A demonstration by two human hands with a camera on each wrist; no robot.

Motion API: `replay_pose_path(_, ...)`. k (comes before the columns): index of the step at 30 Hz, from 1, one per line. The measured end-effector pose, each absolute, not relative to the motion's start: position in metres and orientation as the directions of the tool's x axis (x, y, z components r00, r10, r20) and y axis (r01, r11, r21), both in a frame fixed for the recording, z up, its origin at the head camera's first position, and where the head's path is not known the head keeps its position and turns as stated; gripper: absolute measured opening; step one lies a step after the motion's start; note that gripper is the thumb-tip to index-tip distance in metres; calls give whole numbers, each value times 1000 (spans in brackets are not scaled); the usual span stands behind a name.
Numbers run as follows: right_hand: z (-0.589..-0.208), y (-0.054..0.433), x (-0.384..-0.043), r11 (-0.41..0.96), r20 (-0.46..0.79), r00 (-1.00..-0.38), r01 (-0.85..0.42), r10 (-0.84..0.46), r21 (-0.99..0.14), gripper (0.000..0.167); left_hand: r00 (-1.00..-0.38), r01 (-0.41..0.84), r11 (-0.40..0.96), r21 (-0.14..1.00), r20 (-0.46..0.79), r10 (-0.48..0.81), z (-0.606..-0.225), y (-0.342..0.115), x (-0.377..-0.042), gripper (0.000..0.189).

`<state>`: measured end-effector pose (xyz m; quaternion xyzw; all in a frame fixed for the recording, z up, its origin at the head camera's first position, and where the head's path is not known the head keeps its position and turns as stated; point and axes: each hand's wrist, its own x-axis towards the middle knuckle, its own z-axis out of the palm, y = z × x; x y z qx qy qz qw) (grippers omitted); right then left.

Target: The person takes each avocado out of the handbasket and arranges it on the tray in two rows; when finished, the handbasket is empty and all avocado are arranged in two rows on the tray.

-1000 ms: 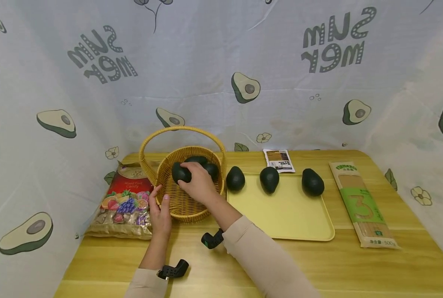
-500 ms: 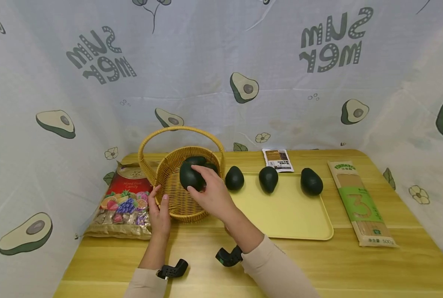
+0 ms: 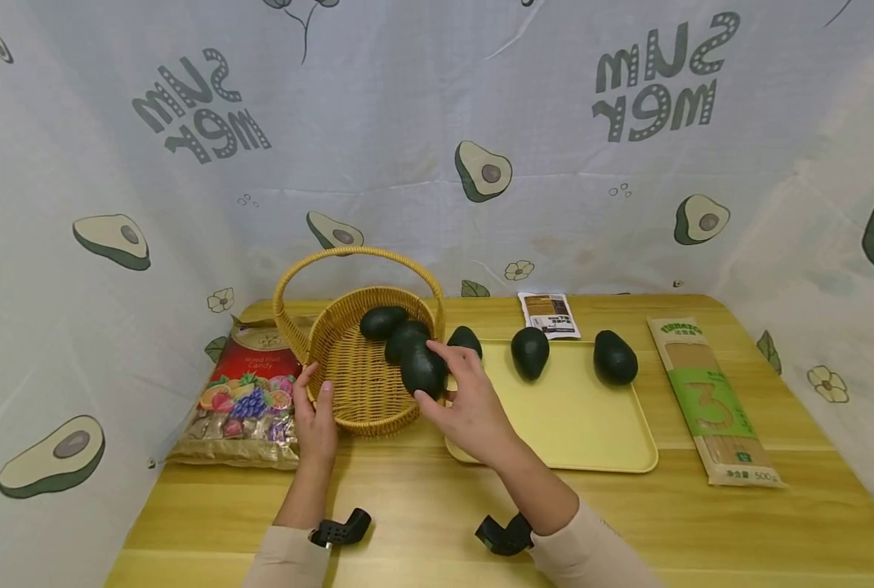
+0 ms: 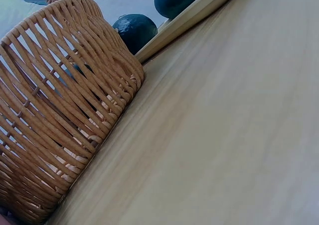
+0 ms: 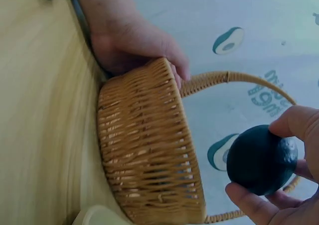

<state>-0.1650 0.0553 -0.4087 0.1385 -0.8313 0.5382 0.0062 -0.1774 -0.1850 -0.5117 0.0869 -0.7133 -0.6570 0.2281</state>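
Observation:
My right hand point(image 3: 474, 408) holds a dark green avocado point(image 3: 422, 371) between thumb and fingers, above the right rim of the yellow wicker basket point(image 3: 363, 426). In the right wrist view the held avocado point(image 5: 259, 160) is raised past the basket's rim. My left hand point(image 3: 317, 426) grips the basket's near left rim; the right wrist view shows the left thumb bent over that rim. Inside the basket lie two more avocados, one point(image 3: 383, 322) at the back and one point(image 3: 406, 335) partly covered by the held one. To the right is a pale yellow tray point(image 3: 562, 437).
Three avocados sit along the tray's far side: left point(image 3: 466, 338), middle point(image 3: 530, 353) and right point(image 3: 615, 358). A candy bag point(image 3: 253, 392) lies left of the basket. Right of the tray is a pack of noodles point(image 3: 712, 400); behind it lies a white sachet point(image 3: 550, 315).
My right hand has carried the avocado rightward and nearer, from over the basket's middle to its right rim. The left hand has stayed on the basket.

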Motion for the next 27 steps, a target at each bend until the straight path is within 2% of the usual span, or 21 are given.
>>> replay_pose_path(7, -415, 78, -158, 440, 141, -969, -220, -205, -871, 74, -881, 173, 123, 977, 209, -425, -512, -185, -178, 44)
replay_pose_path(18, -435, 100, -154, 490, 13, -980, -112, -199, -864, 80, -881, 169, 115, 979, 203, -428, -512, -185, -178, 44)
replay_pose_path(27, -457, 105, -151, 587, -4, -983, -107, -184, -803, 78, -880, 172, 118, 978, 207, -427, -510, -184, -176, 44)
